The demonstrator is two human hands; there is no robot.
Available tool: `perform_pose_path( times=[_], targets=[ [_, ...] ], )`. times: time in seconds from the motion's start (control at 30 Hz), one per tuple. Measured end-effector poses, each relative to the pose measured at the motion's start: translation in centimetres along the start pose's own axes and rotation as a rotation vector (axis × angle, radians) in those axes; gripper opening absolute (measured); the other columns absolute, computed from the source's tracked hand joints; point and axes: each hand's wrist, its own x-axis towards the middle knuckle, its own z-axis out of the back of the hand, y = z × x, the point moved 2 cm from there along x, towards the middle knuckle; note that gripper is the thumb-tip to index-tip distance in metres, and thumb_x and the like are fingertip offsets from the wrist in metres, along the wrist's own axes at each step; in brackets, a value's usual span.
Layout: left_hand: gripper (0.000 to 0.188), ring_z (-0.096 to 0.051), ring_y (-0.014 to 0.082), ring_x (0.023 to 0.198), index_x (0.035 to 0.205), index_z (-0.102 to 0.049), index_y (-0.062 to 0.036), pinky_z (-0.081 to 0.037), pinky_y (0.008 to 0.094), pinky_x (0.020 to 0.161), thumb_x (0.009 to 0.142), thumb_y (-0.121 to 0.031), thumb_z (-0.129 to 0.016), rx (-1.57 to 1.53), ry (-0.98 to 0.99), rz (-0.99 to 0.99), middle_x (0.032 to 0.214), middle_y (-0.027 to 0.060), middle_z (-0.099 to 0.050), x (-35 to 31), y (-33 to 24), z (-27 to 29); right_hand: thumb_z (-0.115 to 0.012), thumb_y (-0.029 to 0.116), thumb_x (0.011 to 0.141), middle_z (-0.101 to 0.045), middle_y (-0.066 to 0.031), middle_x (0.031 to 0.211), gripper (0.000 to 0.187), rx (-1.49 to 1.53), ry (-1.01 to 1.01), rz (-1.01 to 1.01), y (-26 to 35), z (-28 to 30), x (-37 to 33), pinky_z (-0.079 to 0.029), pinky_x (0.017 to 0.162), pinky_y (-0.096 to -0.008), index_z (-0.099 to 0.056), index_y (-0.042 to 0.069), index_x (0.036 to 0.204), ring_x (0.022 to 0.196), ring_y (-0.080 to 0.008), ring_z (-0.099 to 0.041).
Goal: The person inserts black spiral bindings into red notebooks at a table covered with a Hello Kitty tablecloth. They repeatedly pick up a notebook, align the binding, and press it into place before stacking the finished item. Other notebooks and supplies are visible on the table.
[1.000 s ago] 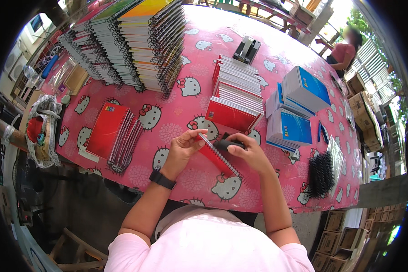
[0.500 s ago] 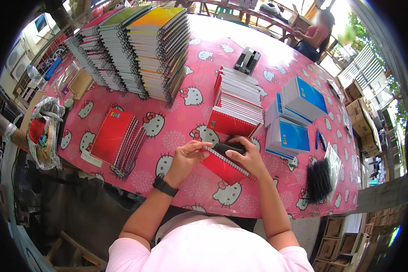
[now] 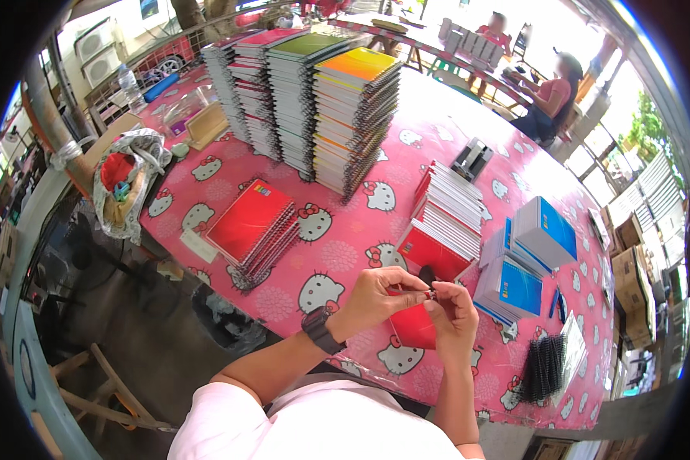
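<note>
My left hand (image 3: 387,300), with a dark watch on its wrist, is closed in a pinch. Its fingertips meet those of my right hand (image 3: 454,313), also pinched, around something small and dark that I cannot make out. Below them a red notebook (image 3: 414,328) lies on the table, partly covered by my fingers. A black rounded object (image 3: 427,274) shows just beyond the fingertips; the rest of it is hidden. Farther off, a row of red-covered notebooks (image 3: 441,245) lies close to my hands.
Tall stacks of spiral notebooks (image 3: 353,115) stand at the far left, with a smaller red pile (image 3: 253,226) nearer. On the right are blue notebooks (image 3: 520,291), black coils (image 3: 544,368) and pens (image 3: 557,304). A black hole punch (image 3: 472,159) sits farther back. Two people sit beyond the pink table (image 3: 337,257).
The view has turned, so the table sits differently in it. My hands have come together at the fingertips, and my right hand no longer wraps the black-handled tool.
</note>
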Motion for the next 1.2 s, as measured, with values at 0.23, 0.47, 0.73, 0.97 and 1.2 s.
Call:
perform_pose_path(
  times=[0.23,0.47,0.73,0.97,1.2],
  targets=[
    [0.014,-0.063,0.0102,0.079,0.092,-0.072,-0.0045,-0.050,0.0238,0.072,0.078,-0.006,-0.074,0.032,-0.054,-0.028,0.086,0.0049,-0.069,-1.0,-0.1,1.0,-0.071,0.003,0.082,-0.054,0.0018,0.085,0.021,0.077,-0.001,-0.007,0.4,-1.7,-0.1,-0.042,0.069,-0.0196,-0.058,0.002,0.099,0.075,-0.0053,-0.049],
    [0.015,-0.063,0.0136,0.074,0.090,-0.073,-0.0075,-0.051,0.0256,0.066,0.075,-0.006,-0.076,0.227,-0.044,-0.201,0.081,0.0043,-0.068,-1.2,-0.9,1.3,-0.075,0.004,0.079,-0.047,0.0058,0.079,0.023,0.253,0.038,-0.086,0.3,-2.1,0.1,-0.034,0.059,-0.0185,-0.053,0.006,0.086,0.065,-0.0027,-0.037],
    [0.012,-0.063,0.0122,0.077,0.087,-0.070,-0.0057,-0.051,0.0260,0.067,0.077,-0.006,-0.075,0.240,-0.091,-0.202,0.083,0.0043,-0.067,-1.6,-2.0,0.9,-0.068,0.014,0.086,-0.053,0.0000,0.075,0.018,0.019,0.079,-0.061,0.8,-1.5,-0.2,-0.039,0.060,-0.0202,-0.056,0.001,0.086,0.067,-0.0063,-0.047],
    [0.017,-0.057,0.0066,0.079,0.103,-0.062,-0.0044,-0.046,0.0216,0.069,0.087,-0.008,-0.066,0.233,-0.069,-0.032,0.085,0.0013,-0.064,-2.0,-2.6,0.7,-0.065,0.013,0.088,-0.061,-0.0080,0.093,0.024,-0.189,0.164,0.073,1.9,-1.5,0.0,-0.047,0.073,-0.0276,-0.059,0.000,0.107,0.084,-0.0159,-0.059],
    [0.026,-0.052,0.0034,0.083,0.119,-0.056,-0.0071,-0.045,0.0204,0.069,0.094,-0.013,-0.057,0.096,-0.583,-0.174,0.105,-0.0009,-0.058,-2.1,-7.2,11.4,-0.082,0.035,0.067,-0.032,-0.0215,0.145,0.088,-0.647,0.406,0.095,-2.0,1.2,1.3,-0.030,0.107,-0.0432,-0.040,0.007,0.138,0.133,-0.0381,-0.028]
  ],
)
